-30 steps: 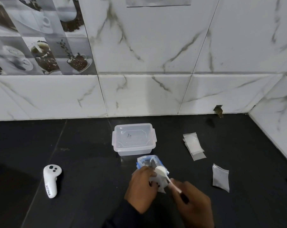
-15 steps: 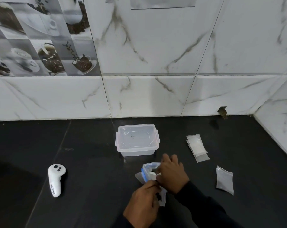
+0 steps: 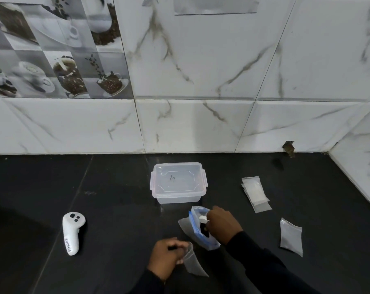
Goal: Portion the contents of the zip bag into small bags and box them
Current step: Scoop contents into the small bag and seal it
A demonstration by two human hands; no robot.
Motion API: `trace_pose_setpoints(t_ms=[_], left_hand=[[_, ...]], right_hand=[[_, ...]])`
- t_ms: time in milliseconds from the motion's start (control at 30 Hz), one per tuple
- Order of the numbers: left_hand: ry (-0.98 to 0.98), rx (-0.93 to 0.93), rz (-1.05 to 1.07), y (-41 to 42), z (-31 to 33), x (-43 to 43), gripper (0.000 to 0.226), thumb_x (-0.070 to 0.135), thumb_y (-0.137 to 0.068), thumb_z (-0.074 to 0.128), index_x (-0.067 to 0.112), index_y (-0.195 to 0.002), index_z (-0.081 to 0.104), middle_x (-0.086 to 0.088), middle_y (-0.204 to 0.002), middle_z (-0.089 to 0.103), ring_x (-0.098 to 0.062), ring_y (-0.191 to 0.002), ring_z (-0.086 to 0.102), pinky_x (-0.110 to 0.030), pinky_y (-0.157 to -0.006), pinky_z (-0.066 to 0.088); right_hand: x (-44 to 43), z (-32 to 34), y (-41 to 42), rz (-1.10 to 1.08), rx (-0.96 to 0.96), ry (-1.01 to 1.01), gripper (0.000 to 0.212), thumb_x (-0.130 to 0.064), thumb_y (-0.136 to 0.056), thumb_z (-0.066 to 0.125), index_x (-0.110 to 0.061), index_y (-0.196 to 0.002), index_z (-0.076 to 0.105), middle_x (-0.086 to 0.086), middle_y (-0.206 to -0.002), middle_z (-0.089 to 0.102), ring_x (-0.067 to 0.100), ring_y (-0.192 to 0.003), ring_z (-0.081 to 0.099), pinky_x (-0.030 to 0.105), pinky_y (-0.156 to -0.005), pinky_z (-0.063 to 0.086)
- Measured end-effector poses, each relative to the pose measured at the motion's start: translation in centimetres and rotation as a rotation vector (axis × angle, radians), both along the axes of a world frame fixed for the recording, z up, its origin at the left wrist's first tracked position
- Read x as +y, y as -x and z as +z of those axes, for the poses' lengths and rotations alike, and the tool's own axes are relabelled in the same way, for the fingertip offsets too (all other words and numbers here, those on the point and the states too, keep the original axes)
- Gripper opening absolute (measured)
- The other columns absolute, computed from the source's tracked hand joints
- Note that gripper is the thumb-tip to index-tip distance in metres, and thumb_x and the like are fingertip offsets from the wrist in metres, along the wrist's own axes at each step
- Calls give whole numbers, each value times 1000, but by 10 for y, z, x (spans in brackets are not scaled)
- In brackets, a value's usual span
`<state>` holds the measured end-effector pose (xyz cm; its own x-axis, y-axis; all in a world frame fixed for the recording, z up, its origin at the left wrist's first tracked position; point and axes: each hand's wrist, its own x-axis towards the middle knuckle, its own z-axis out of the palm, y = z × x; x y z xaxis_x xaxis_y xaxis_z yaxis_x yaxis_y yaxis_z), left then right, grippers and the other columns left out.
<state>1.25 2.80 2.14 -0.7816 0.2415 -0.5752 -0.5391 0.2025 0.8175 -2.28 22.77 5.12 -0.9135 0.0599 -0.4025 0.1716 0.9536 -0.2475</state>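
Kitchen — coffee-print tiles (image 3: 56, 52), dark counter (image 3: 116, 209)

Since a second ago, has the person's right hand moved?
Yes. The right hand has moved forward, towards the clear box, and now dips the white spoon into the zip bag.

My black counter (image 3: 120, 209) carries a lidded clear box (image 3: 178, 183) at the back, a white controller (image 3: 72, 232) to my left, a stack of small bags (image 3: 255, 193) and one single small bag (image 3: 291, 236) to my right
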Motion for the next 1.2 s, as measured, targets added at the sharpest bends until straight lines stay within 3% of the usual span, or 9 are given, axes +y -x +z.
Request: trace_pose_setpoints(t_ms=[100,233,400,500,567,733,833,933,1200], left_hand=[[-136,-180,76,11,0,16,21,-17,-88,53,-12,-98,71,-22,-85,69,-8,-44,54,-15,-43,45],[-142,-210,144,22,-9,36,24,-18,-88,46,-13,-92,69,-20,-74,63,-12,-46,47,-17,-41,43],[-126,-168,136,22,-15,46,25,-15,-91,50,-4,-92,72,-21,-89,71,-16,-58,62,-20,-49,50],[-105,43,52,24,-20,49,28,-11,-89,56,6,-99,76,-8,-111,70,-21,-85,70,-25,-64,56],[-58,180,-62,26,-16,51,29,-8,-89,58,11,-101,77,-1,-116,67,-16,-90,68,-24,-72,55],[-96,206,-94,32,-7,42,38,-14,-87,54,12,-102,77,-1,-114,67,-1,-66,59,-16,-61,48],[-112,134,-7,33,-8,33,31,-16,-86,54,3,-99,76,-10,-112,67,-7,-56,57,-20,-53,47],[-81,94,4,25,-13,27,27,-14,-87,58,4,-97,77,-10,-107,69,-7,-55,60,-20,-53,48],[72,169,-44,9,-19,12,26,-9,-80,66,12,-75,80,-6,-81,77,-10,-57,63,-22,-55,49]], right_hand=[[5,-5,-1,14,36,15,25,-26,-92,56,-8,-100,71,5,-96,51,23,-93,61,27,-76,44],[9,-10,-4,19,74,28,26,-28,-95,50,-11,-96,70,1,-92,48,20,-86,57,28,-75,44],[18,-12,-5,-40,83,-5,26,-30,-96,53,-11,-107,67,2,-97,52,20,-84,56,29,-75,43],[21,-15,-4,-68,34,-18,26,-25,-97,50,-10,-111,67,11,-110,64,27,-99,65,34,-85,49],[22,-16,-1,-137,-5,36,27,-25,-97,51,-8,-108,69,11,-107,67,26,-100,66,32,-87,50],[45,-25,6,-318,-96,229,24,-17,-92,54,-10,-71,64,1,-70,60,11,-66,60,19,-63,46],[52,-18,7,-379,-61,278,25,-17,-90,55,-5,-73,68,2,-69,62,11,-65,61,21,-63,46],[51,-5,8,-337,-6,332,31,-25,-83,65,-9,-56,65,-1,-53,58,5,-52,55,19,-58,46],[37,16,3,-192,122,308,22,-29,-79,69,-10,-68,70,2,-94,63,7,-85,60,15,-69,46]])
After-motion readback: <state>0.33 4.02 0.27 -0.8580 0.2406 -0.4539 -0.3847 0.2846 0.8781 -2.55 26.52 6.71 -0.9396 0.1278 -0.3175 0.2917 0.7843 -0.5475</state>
